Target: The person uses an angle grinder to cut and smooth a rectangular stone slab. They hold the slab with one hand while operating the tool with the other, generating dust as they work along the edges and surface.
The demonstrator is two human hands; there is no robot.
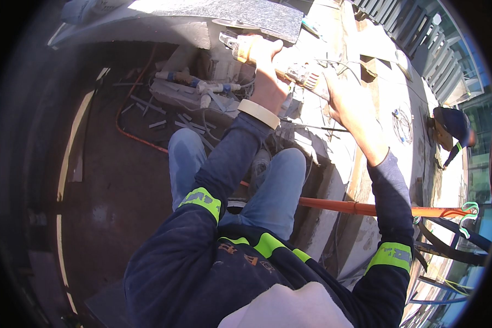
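Note:
An angle grinder, yellow and grey with dust on it, is held out in front of me at the top of the view. My left hand is closed round the front of its body, just behind the metal gear head. Round its rear end wraps my right hand, the fingers partly hidden. The flat round disc lies at the near edge of a grey stone slab; glare hides whether it touches. A roll of pale tape circles my left wrist.
White and blue cable connectors lie below the slab on a dusty block. Thin offcuts and an orange cable are on the floor at left. An orange pole crosses to the right. Another person bends over at far right.

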